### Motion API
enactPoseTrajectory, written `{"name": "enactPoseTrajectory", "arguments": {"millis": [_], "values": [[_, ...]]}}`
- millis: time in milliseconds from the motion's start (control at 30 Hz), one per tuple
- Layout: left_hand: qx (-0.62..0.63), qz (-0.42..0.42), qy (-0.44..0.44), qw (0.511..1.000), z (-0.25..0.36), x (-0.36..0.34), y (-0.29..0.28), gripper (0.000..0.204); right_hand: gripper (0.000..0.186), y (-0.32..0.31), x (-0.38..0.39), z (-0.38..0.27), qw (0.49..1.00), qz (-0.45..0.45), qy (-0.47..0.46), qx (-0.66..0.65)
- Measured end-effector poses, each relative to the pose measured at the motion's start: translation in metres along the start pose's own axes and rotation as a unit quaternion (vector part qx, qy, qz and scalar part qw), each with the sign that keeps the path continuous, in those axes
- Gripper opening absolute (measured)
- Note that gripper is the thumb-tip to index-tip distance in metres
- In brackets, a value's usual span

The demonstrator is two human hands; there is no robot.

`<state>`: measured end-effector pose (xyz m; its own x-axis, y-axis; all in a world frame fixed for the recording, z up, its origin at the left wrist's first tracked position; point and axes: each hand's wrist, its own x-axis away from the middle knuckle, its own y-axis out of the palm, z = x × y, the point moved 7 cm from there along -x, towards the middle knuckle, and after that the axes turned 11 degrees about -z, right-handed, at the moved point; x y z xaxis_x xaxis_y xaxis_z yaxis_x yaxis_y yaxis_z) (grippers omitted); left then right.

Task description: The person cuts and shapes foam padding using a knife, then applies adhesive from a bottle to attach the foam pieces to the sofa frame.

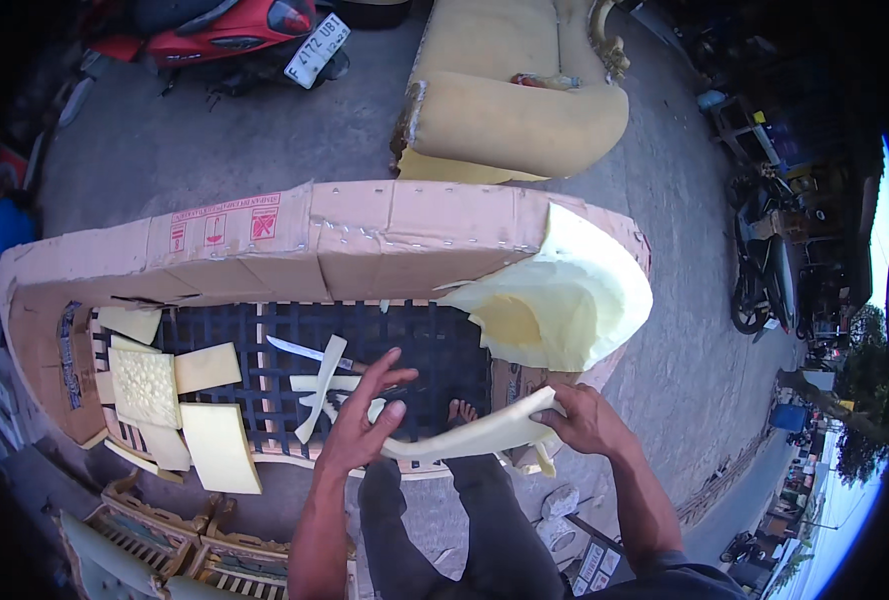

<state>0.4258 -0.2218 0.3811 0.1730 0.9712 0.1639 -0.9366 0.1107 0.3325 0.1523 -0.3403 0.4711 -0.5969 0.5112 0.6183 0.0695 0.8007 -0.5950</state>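
A long pale-yellow foam strip stretches between my hands across the near side of a sofa frame. Its right end is pinched in my right hand. At the other end, my left hand hovers with thumb and fingers spread, close to the strip. The frame is faced with cardboard and has dark webbing across its seat. A thin yellow foam sheet drapes over its right corner. Just beyond my left hand, a knife lies on the webbing among narrow foam offcuts.
Several foam pieces lie at the frame's left end. A tan upholstered sofa and a red motorbike stand beyond. Carved wooden furniture is at the lower left. My bare foot is inside the frame.
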Motion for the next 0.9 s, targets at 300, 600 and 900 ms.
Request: {"name": "enactPoseTrajectory", "arguments": {"millis": [300, 600, 900], "values": [[-0.147, 0.007, -0.044, 0.988, 0.097, -0.155, 0.080, 0.041, 0.065, -0.189, 0.034, 0.063, 0.982, 0.118, 0.137, 0.047], [-0.360, 0.177, -0.101, 0.910, 0.095, -0.338, 0.062, 0.038, 0.072, -0.228, -0.035, 0.243, 0.856, 0.456, 0.225, 0.091], [-0.381, 0.207, 0.007, 0.901, 0.106, -0.353, 0.074, 0.033, 0.056, -0.207, -0.023, 0.295, 0.781, 0.463, 0.342, -0.242]]}}
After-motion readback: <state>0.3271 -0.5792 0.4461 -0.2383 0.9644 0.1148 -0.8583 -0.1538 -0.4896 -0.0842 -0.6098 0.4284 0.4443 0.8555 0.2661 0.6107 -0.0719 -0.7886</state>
